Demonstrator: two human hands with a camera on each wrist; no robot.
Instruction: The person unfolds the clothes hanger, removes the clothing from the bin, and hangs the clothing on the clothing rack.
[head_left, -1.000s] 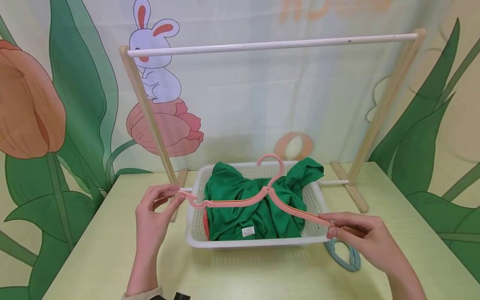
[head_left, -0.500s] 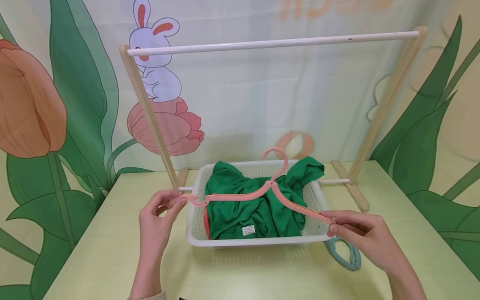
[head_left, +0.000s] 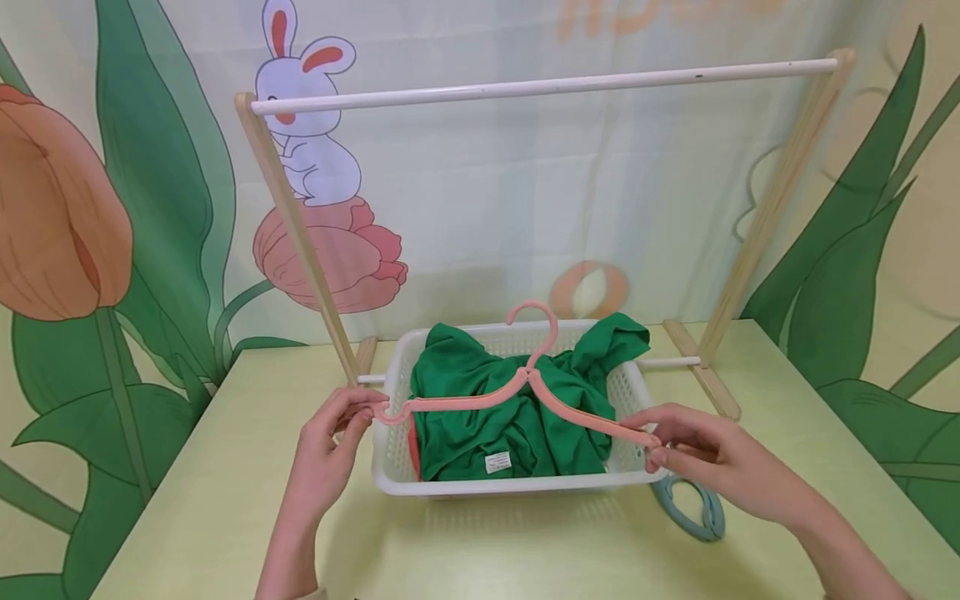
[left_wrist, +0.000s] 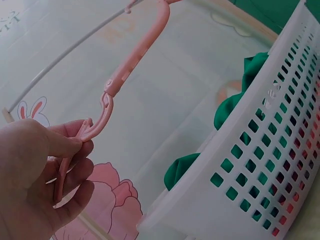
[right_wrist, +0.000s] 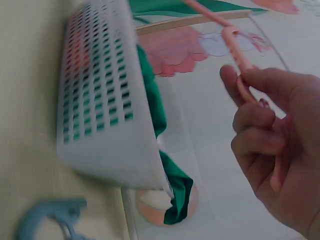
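Observation:
A pink clothes hanger point(head_left: 465, 403) with its hook upward is stretched between both hands, over a white basket point(head_left: 517, 486). My left hand point(head_left: 330, 450) pinches its left end between thumb and fingers; in the left wrist view a jointed end piece of the hanger point(left_wrist: 102, 121) runs down into the palm. At the other end my right hand point(head_left: 712, 454) pinches the right arm's tip, and the right wrist view shows part of the hanger point(right_wrist: 235, 47) passing behind the fingers. Green cloth point(head_left: 465, 442) with a white label lies in the basket, a bit of red cloth point(head_left: 414, 450) beside it.
Behind the basket stands a rack with a white bar point(head_left: 525, 87) on wooden posts point(head_left: 780, 200). A blue-grey folded hanger point(head_left: 693, 521) lies on the table point(head_left: 465, 558) right of the basket, near my right hand. A printed backdrop point(head_left: 480, 208) hangs behind.
My left hand has moved right and slightly down, and my right hand has shifted a little. The hanger's hook first rose to the right, then swung back left and lower.

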